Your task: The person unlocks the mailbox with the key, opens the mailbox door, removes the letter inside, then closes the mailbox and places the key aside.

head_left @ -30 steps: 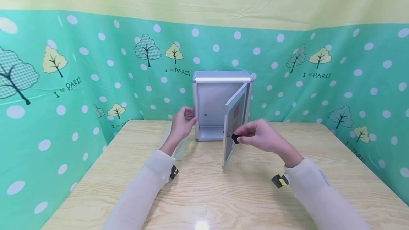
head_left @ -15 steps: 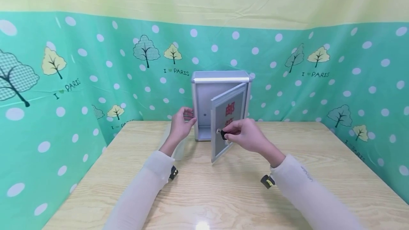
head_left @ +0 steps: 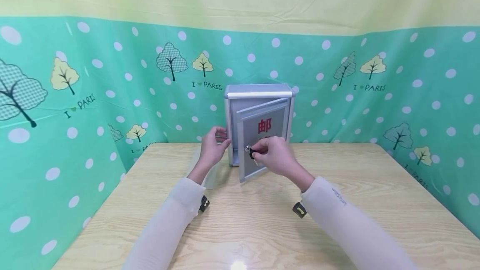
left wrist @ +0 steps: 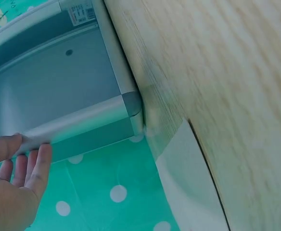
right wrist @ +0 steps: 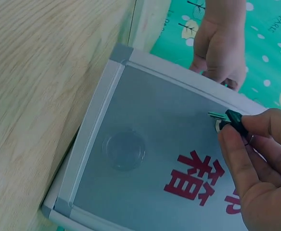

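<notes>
A grey metal mailbox (head_left: 258, 91) stands upright at the back of the table. Its hinged door (head_left: 245, 166), with red characters, is partway ajar, its free left edge toward me. My left hand (head_left: 213, 148) grips the box's left side wall; in the left wrist view the thumb lies on the front edge and the fingers behind it. With thumb and index finger, my right hand (head_left: 276, 156) pinches the black head of a key (right wrist: 236, 121) at the door's lock (head_left: 247, 148). A second key blade (right wrist: 219, 116) sticks out beside it in the right wrist view.
A thin pale sheet (left wrist: 188, 183) lies on the wooden table (head_left: 240, 228) left of the mailbox, partly behind my left forearm. Green dotted cloth (head_left: 150, 74) hangs behind and on both sides. A clear round disc (right wrist: 124, 150) shows on the door's lower part.
My right hand has moved left with the key, swinging the door from wide open to only partway ajar. The left hand has stayed at the box's side.
</notes>
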{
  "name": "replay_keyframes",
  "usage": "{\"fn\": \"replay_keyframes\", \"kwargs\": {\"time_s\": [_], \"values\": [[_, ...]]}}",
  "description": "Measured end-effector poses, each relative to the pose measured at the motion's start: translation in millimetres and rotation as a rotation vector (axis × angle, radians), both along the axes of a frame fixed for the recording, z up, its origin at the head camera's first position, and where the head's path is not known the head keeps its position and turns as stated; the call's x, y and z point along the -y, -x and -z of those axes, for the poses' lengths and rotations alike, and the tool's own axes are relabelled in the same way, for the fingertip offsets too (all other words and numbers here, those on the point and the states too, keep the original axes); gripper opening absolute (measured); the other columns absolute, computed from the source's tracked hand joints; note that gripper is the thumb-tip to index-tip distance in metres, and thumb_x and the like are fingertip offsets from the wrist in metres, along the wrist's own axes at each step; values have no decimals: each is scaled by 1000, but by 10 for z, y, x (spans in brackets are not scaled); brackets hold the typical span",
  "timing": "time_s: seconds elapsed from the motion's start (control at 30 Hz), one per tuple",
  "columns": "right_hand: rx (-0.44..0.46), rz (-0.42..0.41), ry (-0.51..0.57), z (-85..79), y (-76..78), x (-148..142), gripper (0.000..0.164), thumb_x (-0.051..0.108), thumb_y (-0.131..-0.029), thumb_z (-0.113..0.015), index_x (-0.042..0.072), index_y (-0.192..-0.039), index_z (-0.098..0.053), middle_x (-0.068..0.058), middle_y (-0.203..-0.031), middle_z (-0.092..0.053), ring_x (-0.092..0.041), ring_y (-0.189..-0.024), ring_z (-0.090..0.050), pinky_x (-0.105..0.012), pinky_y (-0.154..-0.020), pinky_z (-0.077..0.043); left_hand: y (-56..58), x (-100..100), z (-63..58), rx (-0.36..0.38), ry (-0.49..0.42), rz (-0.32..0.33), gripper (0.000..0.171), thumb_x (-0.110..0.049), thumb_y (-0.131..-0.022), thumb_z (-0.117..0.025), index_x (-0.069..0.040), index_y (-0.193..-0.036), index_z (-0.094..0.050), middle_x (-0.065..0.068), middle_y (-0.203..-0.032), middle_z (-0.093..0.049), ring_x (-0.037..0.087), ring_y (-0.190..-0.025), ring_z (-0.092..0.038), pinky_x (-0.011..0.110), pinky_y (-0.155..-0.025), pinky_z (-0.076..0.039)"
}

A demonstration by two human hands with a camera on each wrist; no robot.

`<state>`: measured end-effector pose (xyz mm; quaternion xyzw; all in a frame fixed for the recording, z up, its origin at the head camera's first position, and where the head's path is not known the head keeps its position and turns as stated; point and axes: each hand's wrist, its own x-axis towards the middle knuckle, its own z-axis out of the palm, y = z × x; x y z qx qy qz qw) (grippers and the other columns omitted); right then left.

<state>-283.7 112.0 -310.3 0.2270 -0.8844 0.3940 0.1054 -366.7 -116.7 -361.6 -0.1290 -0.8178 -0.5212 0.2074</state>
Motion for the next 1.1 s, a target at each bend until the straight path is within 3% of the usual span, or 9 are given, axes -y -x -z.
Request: {"fn": "replay_keyframes", "kwargs": {"time_s": [0.67, 1.1], "values": [[-3, 228, 26, 24, 152, 484, 18, 7, -92, -74, 3, -109, -77, -11, -105, -77, -19, -86, -72, -31, -72, -63, -2, 0, 19, -13, 7, 0, 32, -1, -92, -74, -1, -121, -60, 16, -110, -70, 32, -101, -70, 39, -85, -62], [1, 287, 60, 48, 299, 643, 17, 3, -93, -69, 3, -107, -78, -12, -102, -77, -15, -68, -67, -26, -64, -60, -11, -3, 27, -6, 12, 3, 33, -4, -94, -73, -3, -124, -59, 14, -113, -69, 31, -104, -69, 38, -84, -62]]}}
